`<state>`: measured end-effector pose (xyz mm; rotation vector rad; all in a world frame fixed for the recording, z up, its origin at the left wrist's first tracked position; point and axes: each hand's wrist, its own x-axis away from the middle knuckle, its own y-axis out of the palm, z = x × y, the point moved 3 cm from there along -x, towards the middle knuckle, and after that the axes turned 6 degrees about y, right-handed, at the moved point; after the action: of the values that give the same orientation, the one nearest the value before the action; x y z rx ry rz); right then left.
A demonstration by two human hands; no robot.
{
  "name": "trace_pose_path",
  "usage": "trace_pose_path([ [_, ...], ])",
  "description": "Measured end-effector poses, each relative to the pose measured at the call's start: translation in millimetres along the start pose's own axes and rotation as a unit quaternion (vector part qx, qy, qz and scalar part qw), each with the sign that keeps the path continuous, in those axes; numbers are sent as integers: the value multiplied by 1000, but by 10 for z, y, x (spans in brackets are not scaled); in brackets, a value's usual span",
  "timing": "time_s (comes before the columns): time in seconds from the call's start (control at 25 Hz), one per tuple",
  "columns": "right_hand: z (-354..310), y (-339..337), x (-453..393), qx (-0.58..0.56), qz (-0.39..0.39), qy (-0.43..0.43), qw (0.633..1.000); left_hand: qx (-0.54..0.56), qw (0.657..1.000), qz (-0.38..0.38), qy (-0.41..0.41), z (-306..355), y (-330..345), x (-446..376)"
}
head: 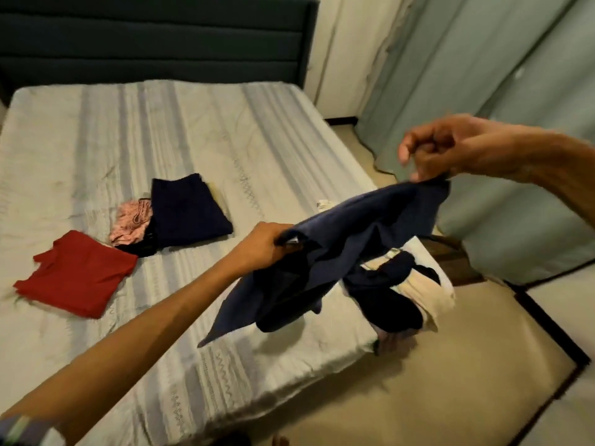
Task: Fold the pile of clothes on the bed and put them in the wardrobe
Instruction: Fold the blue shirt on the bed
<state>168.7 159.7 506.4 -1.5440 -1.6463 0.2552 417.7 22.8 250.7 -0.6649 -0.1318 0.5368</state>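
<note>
A dark blue garment (347,233) hangs in the air over the bed's right edge, stretched between both hands. My left hand (264,246) grips its lower left end and my right hand (441,152) pinches its upper right corner. Below it a loose pile of dark and cream clothes (405,294) lies at the bed's right corner. On the bed (161,130) lie a folded navy garment (190,210), a folded red garment (77,272) and a crumpled pink patterned piece (132,223) over something black.
A dark padded headboard (154,37) stands at the back. Pale green curtains (483,91) hang on the right. Beige floor with a dark-edged mat (467,365) lies to the right of the bed. A dark wooden object (450,255) sits beside the bed's corner.
</note>
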Motion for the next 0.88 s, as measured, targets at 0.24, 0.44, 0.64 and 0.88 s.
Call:
trace_pose_path([
  [0.24,891,340,517,82,28,68,994,-83,996,-23,4,836,-66,-266],
  [0.44,1332,1952,-120,59,189,-40,979,-150,987,-31,46,1713,-55,-463],
  [0.64,1477,1648,-145,-156,370,-61,914,-233,970,60,33,1636,-664,-355],
  [0.88,1035,1188,-109,-169,267,-88,945,-228,966,122,15,1621,-754,-271],
])
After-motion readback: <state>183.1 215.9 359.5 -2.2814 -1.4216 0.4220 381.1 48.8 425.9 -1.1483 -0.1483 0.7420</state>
